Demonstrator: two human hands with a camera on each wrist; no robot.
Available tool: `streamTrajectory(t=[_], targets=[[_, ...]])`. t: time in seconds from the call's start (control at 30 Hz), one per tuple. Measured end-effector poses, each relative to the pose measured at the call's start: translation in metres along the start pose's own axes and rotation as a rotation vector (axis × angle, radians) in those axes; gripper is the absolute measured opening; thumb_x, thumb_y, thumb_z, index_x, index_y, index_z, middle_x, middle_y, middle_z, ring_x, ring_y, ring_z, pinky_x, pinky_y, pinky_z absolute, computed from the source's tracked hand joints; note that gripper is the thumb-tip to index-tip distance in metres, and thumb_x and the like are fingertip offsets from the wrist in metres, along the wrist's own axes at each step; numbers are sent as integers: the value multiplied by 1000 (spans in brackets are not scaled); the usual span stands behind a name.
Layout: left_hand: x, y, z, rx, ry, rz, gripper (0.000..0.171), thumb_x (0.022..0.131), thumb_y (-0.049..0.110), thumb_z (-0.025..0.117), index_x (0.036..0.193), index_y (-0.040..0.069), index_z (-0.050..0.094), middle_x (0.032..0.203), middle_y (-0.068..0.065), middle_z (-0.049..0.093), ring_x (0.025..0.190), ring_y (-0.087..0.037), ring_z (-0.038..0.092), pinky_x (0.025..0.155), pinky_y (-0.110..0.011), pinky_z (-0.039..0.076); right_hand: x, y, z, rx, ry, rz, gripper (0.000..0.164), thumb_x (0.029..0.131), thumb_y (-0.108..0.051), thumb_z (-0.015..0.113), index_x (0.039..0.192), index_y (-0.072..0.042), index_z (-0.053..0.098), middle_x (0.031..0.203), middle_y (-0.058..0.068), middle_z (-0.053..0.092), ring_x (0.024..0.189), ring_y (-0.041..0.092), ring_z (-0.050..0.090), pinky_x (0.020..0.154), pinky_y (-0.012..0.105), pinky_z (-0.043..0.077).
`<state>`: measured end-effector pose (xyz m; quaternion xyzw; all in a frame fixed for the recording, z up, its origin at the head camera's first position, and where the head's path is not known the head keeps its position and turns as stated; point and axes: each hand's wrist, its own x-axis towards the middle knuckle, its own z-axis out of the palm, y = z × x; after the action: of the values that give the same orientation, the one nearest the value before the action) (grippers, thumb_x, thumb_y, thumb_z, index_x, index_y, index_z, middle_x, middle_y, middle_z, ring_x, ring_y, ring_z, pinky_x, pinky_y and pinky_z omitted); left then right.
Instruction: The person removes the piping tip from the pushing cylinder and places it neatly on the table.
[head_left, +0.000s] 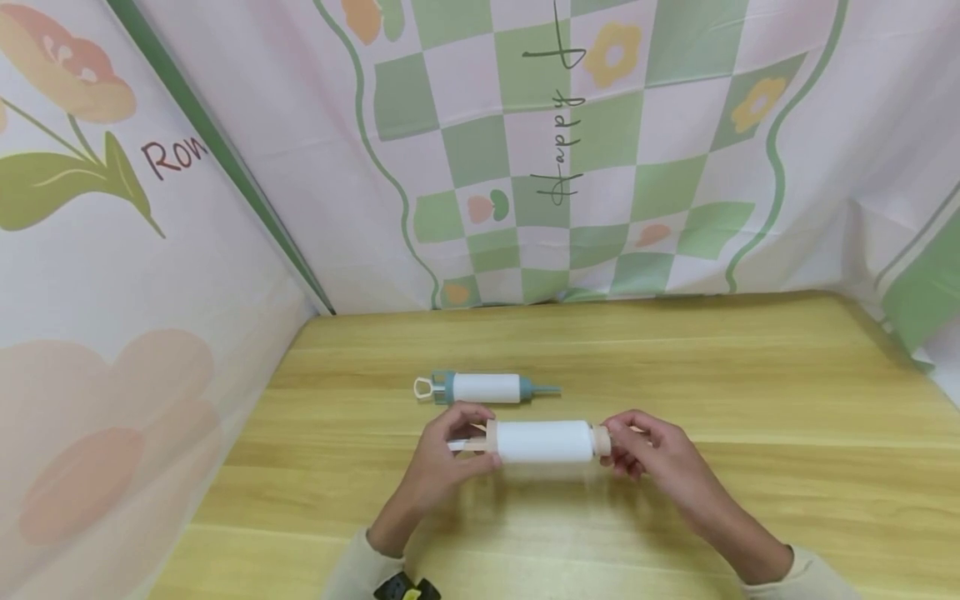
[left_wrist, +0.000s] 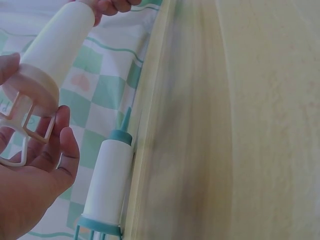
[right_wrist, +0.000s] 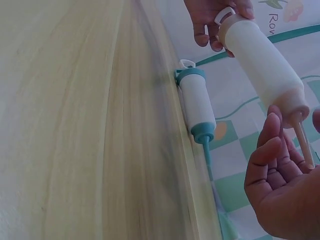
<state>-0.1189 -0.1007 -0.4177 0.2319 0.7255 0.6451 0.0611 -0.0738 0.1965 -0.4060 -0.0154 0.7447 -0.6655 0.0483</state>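
Note:
A large white syringe (head_left: 543, 442) with beige ends is held level above the table, between both hands. My left hand (head_left: 441, 460) grips its beige collar, thumb on one side and fingers on the other; the white plunger handle (left_wrist: 20, 145) lies inside that palm. At the opposite end, my right hand (head_left: 663, 460) holds the beige nozzle cap (right_wrist: 291, 104) between curled fingers and thumb. The thin beige nozzle (right_wrist: 302, 140) points into the right palm. Just beyond, a second white syringe (head_left: 486, 388) with teal ends lies on the table, its teal nozzle toward the right.
The light wooden table (head_left: 300, 467) spreads beneath both hands. A printed curtain (head_left: 540, 150) with green checks hangs along the back edge, and a flowered curtain (head_left: 112, 292) closes the left side. A black-and-yellow item (head_left: 407, 587) sits by the left sleeve.

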Motion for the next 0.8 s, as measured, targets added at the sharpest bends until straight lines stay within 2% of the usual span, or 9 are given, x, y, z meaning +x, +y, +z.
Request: streamTrajectory(t=[0.27, 0.47, 0.67, 0.8], targets=[[0, 0, 0, 14, -1, 11, 42, 79, 8, 80, 116, 3, 62, 115, -12, 61, 102, -30, 60, 87, -42, 54, -1, 0, 0, -10, -9, -24, 31, 102, -19, 59, 115, 10, 61, 86, 16, 66, 73, 22, 61, 63, 30, 53], [-1, 0, -1, 13, 2, 6, 42, 78, 8, 80, 116, 2, 62, 113, -12, 62, 101, -31, 61, 86, -45, 55, -1, 0, 0, -16, -13, -62, 28, 98, -12, 63, 115, 10, 60, 89, 17, 66, 73, 20, 60, 62, 30, 53], [-2, 1, -2, 32, 9, 5, 43, 77, 7, 80, 116, 3, 62, 114, -11, 62, 102, -29, 61, 88, -41, 54, -1, 1, 0, 5, -40, -97, 27, 96, -6, 65, 116, 10, 58, 96, 12, 67, 77, 20, 62, 63, 28, 53], [-3, 1, -3, 30, 16, -9, 44, 77, 7, 81, 117, 4, 63, 114, -11, 63, 102, -29, 61, 88, -46, 53, 0, 2, 0, 19, -45, -102, 28, 95, -4, 66, 117, 10, 58, 99, 12, 66, 80, 23, 64, 64, 27, 53]])
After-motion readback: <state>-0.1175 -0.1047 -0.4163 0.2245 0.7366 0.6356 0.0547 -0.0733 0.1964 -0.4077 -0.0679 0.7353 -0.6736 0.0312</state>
